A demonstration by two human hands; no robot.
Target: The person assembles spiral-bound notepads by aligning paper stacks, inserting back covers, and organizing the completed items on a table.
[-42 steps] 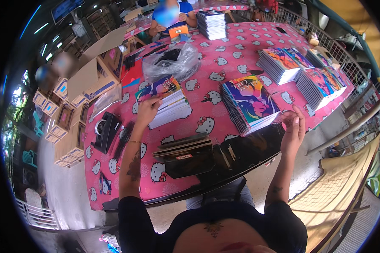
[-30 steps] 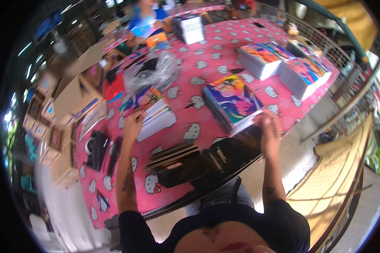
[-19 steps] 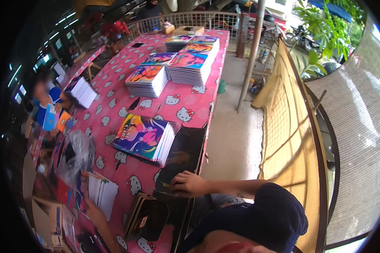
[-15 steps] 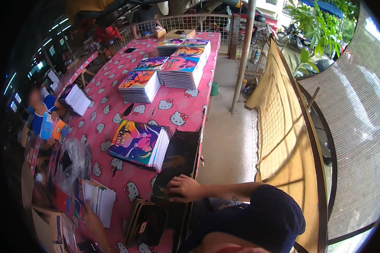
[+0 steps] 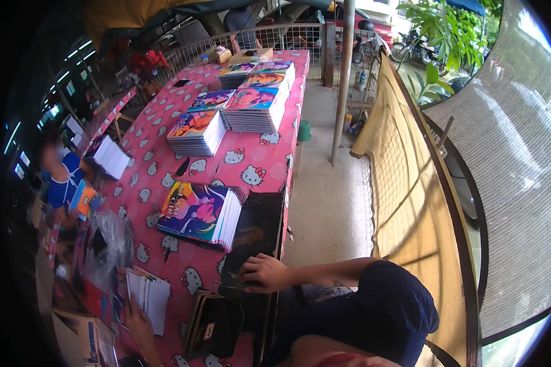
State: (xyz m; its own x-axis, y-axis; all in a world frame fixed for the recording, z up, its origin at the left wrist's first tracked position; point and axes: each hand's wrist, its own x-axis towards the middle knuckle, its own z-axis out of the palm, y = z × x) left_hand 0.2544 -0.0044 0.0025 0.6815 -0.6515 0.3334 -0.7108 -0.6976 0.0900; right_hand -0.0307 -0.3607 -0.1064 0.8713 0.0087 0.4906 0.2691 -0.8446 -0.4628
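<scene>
At the lower left, my left hand [image 5: 139, 319] reaches onto an open-looking stack of notebooks [image 5: 152, 301] with white pages and coloured edges. Its fingers are stretched out and lie along the pages, beside a coloured cover. My right hand [image 5: 261, 273] rests on a black board [image 5: 251, 229] by the table's right edge, fingers apart and a little bent, holding nothing I can see. Beyond it lies a stack of spiral notebooks [image 5: 196, 211] with a colourful illustrated cover. Between my hands sits a dark box-like item [image 5: 213, 327] with a small label.
Taller notebook stacks [image 5: 196, 131] stand farther up the pink patterned table [image 5: 144, 156]. Crumpled clear plastic [image 5: 109, 244] and a cardboard box [image 5: 89, 336] are at left. Another person [image 5: 64, 177] there holds a blue and orange item. A metal post [image 5: 343, 85] and tan mesh screen [image 5: 404, 177] stand at right.
My left hand has shifted slightly over the notebook pages, while my right hand stays on the black board. The view has tilted a little. The person at left has moved the blue and orange item.
</scene>
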